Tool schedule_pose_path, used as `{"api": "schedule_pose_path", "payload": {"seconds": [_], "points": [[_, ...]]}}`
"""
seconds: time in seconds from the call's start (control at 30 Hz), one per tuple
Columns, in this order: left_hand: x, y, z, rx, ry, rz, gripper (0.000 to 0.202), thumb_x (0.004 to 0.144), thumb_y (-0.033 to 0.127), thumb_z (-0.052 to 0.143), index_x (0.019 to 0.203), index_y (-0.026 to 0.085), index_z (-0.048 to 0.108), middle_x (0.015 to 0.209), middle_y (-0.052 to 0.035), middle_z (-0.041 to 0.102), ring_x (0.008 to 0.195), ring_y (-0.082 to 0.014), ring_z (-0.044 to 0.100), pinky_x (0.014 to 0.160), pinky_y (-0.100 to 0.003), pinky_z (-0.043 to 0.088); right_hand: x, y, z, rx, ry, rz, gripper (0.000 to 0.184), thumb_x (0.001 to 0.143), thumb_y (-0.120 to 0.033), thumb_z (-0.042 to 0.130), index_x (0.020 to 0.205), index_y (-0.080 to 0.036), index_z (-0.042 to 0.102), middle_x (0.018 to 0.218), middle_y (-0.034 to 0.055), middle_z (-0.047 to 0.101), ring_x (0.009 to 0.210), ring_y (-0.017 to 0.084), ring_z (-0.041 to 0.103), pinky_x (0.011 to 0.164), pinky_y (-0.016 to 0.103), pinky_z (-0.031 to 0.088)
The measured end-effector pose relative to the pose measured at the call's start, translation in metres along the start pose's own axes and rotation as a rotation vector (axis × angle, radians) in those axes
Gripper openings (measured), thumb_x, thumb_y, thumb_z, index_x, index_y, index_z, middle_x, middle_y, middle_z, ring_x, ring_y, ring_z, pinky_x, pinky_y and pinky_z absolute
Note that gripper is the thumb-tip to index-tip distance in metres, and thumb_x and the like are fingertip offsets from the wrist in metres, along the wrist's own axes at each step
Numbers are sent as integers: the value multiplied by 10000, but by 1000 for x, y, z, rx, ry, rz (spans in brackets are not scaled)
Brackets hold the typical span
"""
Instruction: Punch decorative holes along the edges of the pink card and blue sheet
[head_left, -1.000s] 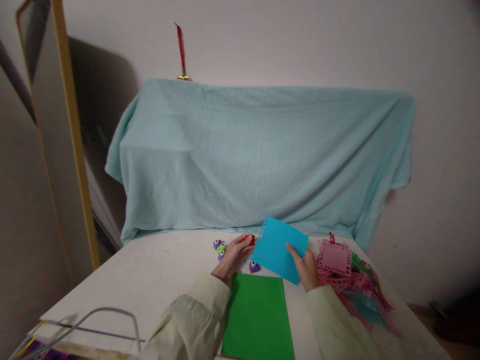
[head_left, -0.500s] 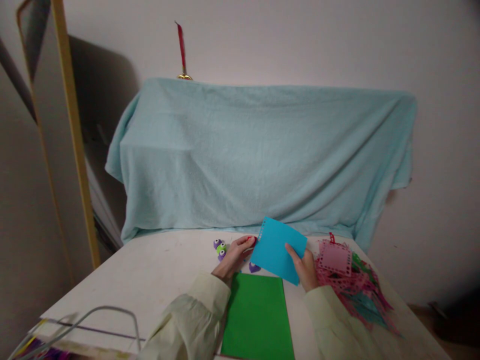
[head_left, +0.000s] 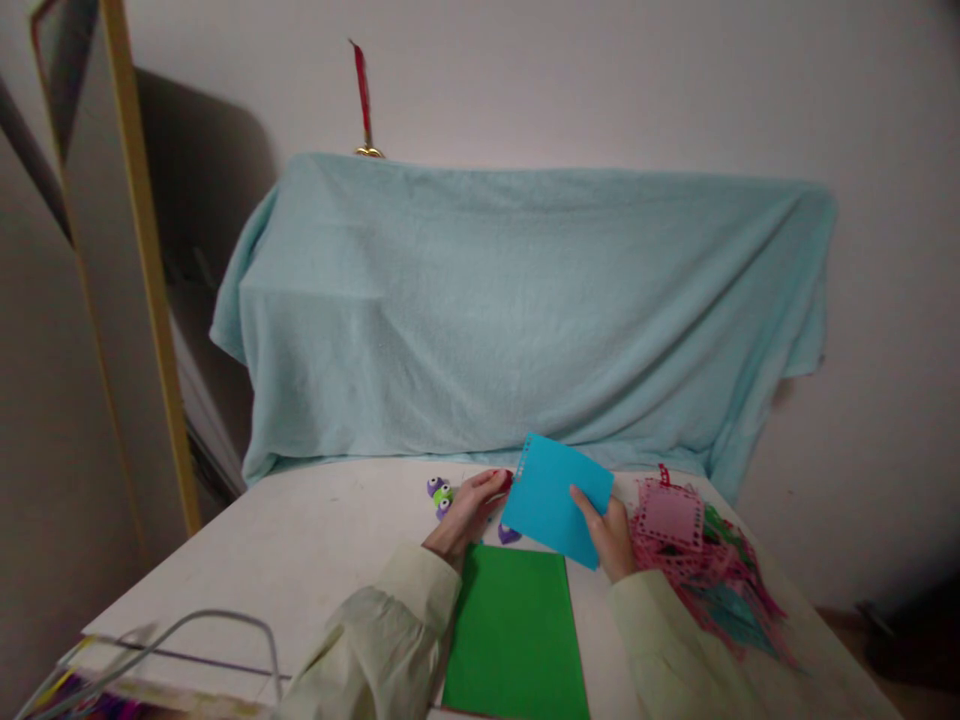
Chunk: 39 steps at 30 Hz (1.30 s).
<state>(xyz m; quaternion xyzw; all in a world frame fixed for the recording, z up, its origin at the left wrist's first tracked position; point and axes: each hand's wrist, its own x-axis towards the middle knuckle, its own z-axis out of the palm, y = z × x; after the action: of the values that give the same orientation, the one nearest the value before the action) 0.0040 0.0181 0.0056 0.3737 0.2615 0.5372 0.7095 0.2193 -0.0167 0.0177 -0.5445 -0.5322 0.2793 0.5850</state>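
Note:
A sheet of blue paper [head_left: 551, 495] with a row of small holes along its left edge is tilted above the table, pinched by my right hand [head_left: 613, 535] with the thumb on top. My left hand [head_left: 471, 508] is closed around a small red hole punch [head_left: 508, 481], mostly hidden by the fingers, at the holed edge. Below the paper lies a green sheet or board [head_left: 514, 630]. A purple piece [head_left: 508, 534] rests just under the blue paper's lower left corner.
Purple and green pieces with googly eyes [head_left: 441, 496] lie left of my left hand. At right is a heap of pink, green and teal punched strips [head_left: 712, 570] with a pink holed sheet [head_left: 670, 516]. A light blue towel [head_left: 525, 310] hangs behind; a grey looped handle [head_left: 217, 615] stands front left.
The red punch has shifted very slightly at the paper's left edge, with the left fingers around it. The blue paper and my right hand stay almost still.

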Motion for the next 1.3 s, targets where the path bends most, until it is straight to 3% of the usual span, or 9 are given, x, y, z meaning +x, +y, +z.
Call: {"api": "schedule_pose_path", "payload": {"seconds": [0.4, 0.6, 0.8, 1.03, 1.3], "points": [[0, 0, 3, -21, 6, -16, 277, 714, 271, 717, 923, 97, 663, 942, -131, 671, 891, -197, 627, 838, -282, 450, 0, -1, 0, -18, -7, 17, 364, 698, -498, 632, 835, -165, 684, 852, 89, 721, 779, 264, 638, 734, 346, 475], [-1, 2, 4, 69, -22, 3, 323, 688, 260, 735, 950, 82, 669, 956, -138, 671, 856, -186, 623, 822, -266, 447, 0, 1, -1, -17, 5, 1, 359, 708, -501, 626, 850, -176, 678, 868, 83, 720, 823, 262, 638, 760, 339, 473], [-1, 2, 3, 105, -13, 11, 338, 646, 275, 763, 915, 89, 680, 912, -123, 674, 801, -174, 612, 763, -261, 457, 2, 5, -1, -43, 46, 30, 380, 695, -535, 618, 825, -184, 682, 823, 76, 724, 783, 265, 639, 716, 334, 484], [3, -5, -5, 259, -59, 18, 332, 626, 314, 768, 883, 122, 682, 777, -67, 659, 653, -130, 566, 577, -217, 424, 1, 2, -2, -28, 7, -3, 315, 723, -491, 615, 856, -214, 684, 866, 64, 721, 823, 266, 638, 739, 332, 478], [2, -7, -6, 301, -95, 5, 308, 631, 294, 765, 874, 125, 679, 764, -49, 645, 639, -116, 560, 582, -206, 398, -1, -1, -1, -40, 2, 7, 352, 703, -511, 625, 827, -188, 688, 833, 80, 721, 781, 277, 643, 723, 353, 478]]}}
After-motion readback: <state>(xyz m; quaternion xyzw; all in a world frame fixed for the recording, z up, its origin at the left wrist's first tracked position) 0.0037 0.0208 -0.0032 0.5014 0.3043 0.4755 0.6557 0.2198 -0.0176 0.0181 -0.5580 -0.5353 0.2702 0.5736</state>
